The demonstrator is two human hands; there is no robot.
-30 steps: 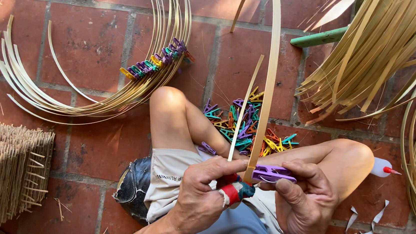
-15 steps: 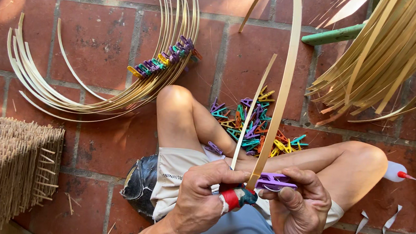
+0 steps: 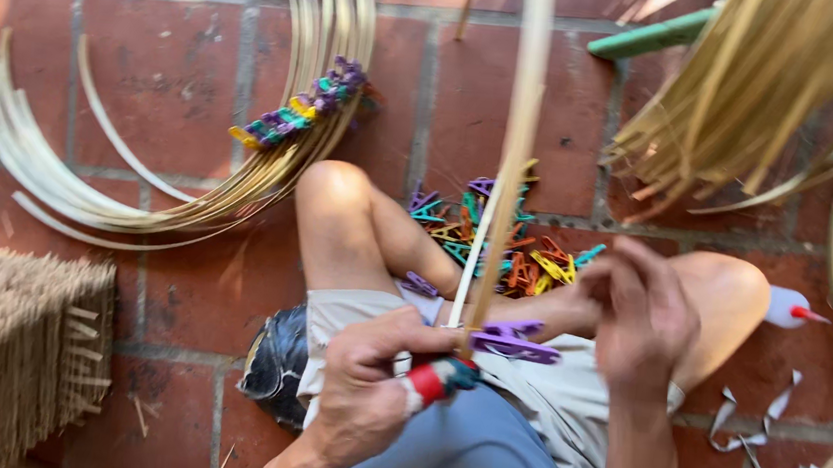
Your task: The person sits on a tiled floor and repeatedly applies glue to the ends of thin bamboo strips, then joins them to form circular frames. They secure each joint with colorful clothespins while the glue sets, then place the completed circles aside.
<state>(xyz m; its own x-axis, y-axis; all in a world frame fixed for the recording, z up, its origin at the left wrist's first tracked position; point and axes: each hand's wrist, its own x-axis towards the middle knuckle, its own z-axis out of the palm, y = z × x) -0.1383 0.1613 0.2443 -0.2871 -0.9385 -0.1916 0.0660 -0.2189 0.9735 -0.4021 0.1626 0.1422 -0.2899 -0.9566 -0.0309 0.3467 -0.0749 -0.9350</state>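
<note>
I sit cross-legged on a red brick floor (image 3: 169, 72). My left hand (image 3: 373, 386) grips the lower end of a long upright bamboo strip (image 3: 515, 162) and a thinner strip (image 3: 473, 259), together with a tool with a red, white and teal handle (image 3: 436, 378). A purple clothespin (image 3: 516, 341) is clipped on the strip just above that hand. My right hand (image 3: 642, 319) hovers above my right knee with curled fingers, blurred, clear of the purple clothespin and beside a pile of coloured clothespins (image 3: 497, 236) between my legs.
A coil of bamboo strips (image 3: 138, 200) carrying a row of coloured clothespins (image 3: 298, 118) lies at the left. Also around me: a woven straw block (image 3: 4, 359), a bamboo bundle (image 3: 759, 103), a green pole (image 3: 654, 39), a white red-tipped bottle (image 3: 790, 309), white scraps (image 3: 751, 434).
My right hand has let go of the purple clothespin and moved up and right toward the pile. The long strip has swung more upright. The left hand keeps its grip.
</note>
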